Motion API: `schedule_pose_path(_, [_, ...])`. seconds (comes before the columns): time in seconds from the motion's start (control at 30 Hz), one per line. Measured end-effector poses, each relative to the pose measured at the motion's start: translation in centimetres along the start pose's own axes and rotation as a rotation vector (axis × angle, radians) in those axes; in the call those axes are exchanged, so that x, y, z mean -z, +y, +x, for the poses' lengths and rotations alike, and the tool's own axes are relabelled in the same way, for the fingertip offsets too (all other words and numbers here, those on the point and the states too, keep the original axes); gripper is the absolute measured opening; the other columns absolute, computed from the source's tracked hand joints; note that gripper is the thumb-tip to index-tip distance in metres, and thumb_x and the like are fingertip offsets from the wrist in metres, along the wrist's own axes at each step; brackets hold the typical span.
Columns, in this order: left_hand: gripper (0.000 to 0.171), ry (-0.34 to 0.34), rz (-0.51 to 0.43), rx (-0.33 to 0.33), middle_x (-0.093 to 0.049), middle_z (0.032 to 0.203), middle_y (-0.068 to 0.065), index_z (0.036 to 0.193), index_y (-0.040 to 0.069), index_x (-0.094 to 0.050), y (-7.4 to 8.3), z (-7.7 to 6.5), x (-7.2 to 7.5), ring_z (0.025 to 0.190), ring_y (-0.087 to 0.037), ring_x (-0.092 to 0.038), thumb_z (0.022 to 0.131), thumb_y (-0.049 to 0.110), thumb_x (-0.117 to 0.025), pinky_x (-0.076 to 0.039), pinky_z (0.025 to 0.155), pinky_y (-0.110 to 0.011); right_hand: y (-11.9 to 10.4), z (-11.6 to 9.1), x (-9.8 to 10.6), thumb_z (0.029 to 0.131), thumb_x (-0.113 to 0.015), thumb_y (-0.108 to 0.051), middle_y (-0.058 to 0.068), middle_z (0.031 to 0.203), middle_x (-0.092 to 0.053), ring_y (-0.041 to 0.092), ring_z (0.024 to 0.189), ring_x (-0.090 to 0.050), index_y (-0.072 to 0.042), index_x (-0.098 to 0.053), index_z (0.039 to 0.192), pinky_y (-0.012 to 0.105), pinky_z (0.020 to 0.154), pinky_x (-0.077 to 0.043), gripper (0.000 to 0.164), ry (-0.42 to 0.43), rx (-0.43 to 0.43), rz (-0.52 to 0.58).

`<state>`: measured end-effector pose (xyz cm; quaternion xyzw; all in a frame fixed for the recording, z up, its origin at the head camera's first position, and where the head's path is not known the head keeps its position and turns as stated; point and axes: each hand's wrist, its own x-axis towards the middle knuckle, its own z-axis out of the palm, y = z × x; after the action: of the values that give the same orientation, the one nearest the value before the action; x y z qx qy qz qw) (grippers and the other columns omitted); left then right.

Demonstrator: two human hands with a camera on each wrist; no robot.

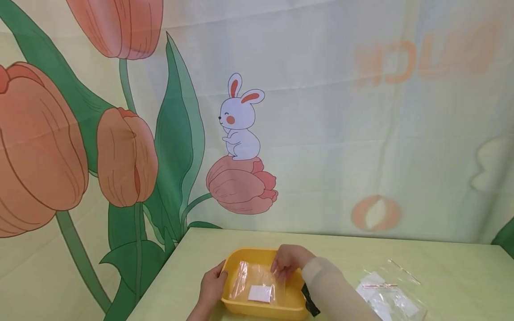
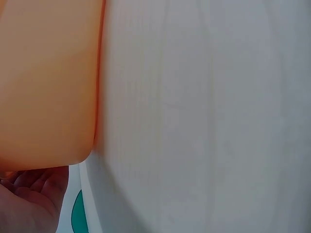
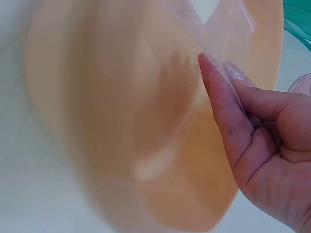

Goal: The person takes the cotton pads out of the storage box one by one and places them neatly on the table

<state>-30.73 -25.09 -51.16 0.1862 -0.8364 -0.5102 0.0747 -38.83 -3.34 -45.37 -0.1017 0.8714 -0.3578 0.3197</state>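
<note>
A yellow plastic basin (image 1: 265,310) stands on the table, and my left hand (image 1: 213,285) grips its left rim, thumb on the inner side. In the left wrist view that hand (image 2: 36,196) shows only partly beside the basin's wall (image 2: 48,97). Over the basin, my right hand (image 1: 286,262) pinches the edge of a clear plastic bag (image 1: 241,281). Between thumb and fingers the film shows in the right wrist view, close to the right hand (image 3: 262,131). A white card or paper piece (image 1: 260,294) lies in or under the bag; which one, I cannot tell.
Several clear zip bags (image 1: 385,298) with white pieces lie in a loose pile on the table to the right. A black strap-like object (image 1: 310,301) hangs by the right wrist at the basin's right rim. A printed tulip-and-rabbit cloth (image 1: 321,133) rises behind the table.
</note>
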Motion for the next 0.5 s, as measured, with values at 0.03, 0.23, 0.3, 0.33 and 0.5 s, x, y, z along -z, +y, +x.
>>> schedule_pose_path(0.03, [0.044, 0.000, -0.003, 0.003, -0.055, 0.147, -0.026, 0.144, -0.006, -0.052, 0.1, 0.0, 0.0, 0.138, -0.044, -0.053, 0.103, 0.006, -0.046, -0.052, 0.109, -0.055, -0.2, -0.1, 0.1, 0.094, -0.068, -0.002, 0.005, 0.067, -0.063, 0.013, 0.057, -0.062, -0.003, -0.075, 0.087, 0.022, 0.068, -0.063, 0.010, 0.005, -0.001, 0.005])
schedule_pose_path(0.23, [0.044, 0.003, -0.013, 0.035, -0.054, 0.149, -0.025, 0.146, -0.006, -0.050, 0.6, -0.2, 0.0, 0.139, -0.043, -0.053, 0.104, 0.006, -0.044, -0.052, 0.109, -0.053, -0.8, -0.4, 0.7, 0.097, -0.063, -0.003, 0.006, 0.068, -0.065, 0.012, 0.057, -0.064, -0.001, -0.074, 0.088, 0.023, 0.068, -0.064, 0.014, 0.003, 0.014, 0.027])
schedule_pose_path(0.3, [0.044, 0.004, -0.008, 0.038, -0.054, 0.149, -0.025, 0.146, -0.006, -0.050, 0.7, -0.3, 0.0, 0.138, -0.042, -0.055, 0.104, 0.006, -0.045, -0.053, 0.108, -0.052, -1.0, -0.4, 0.8, 0.097, -0.062, -0.001, 0.006, 0.069, -0.067, 0.013, 0.058, -0.066, -0.001, -0.074, 0.090, 0.024, 0.069, -0.064, 0.013, 0.000, 0.017, 0.026])
schedule_pose_path(0.33, [0.044, 0.004, -0.004, 0.035, -0.055, 0.149, -0.025, 0.146, -0.006, -0.051, 0.7, -0.3, 0.0, 0.136, -0.042, -0.056, 0.104, 0.006, -0.045, -0.054, 0.108, -0.052, -1.1, -0.4, 0.9, 0.097, -0.062, -0.001, 0.006, 0.070, -0.068, 0.013, 0.059, -0.066, -0.001, -0.074, 0.091, 0.024, 0.070, -0.064, 0.013, 0.002, 0.017, 0.025])
schedule_pose_path(0.5, [0.044, 0.003, 0.003, 0.014, -0.055, 0.147, -0.026, 0.145, -0.006, -0.051, 0.5, -0.4, 0.2, 0.131, -0.040, -0.061, 0.102, 0.006, -0.046, -0.057, 0.104, -0.050, -1.8, -0.8, 1.5, 0.096, -0.062, 0.000, 0.008, 0.074, -0.071, 0.014, 0.064, -0.070, -0.001, -0.075, 0.094, 0.027, 0.075, -0.066, 0.013, -0.003, 0.036, 0.011])
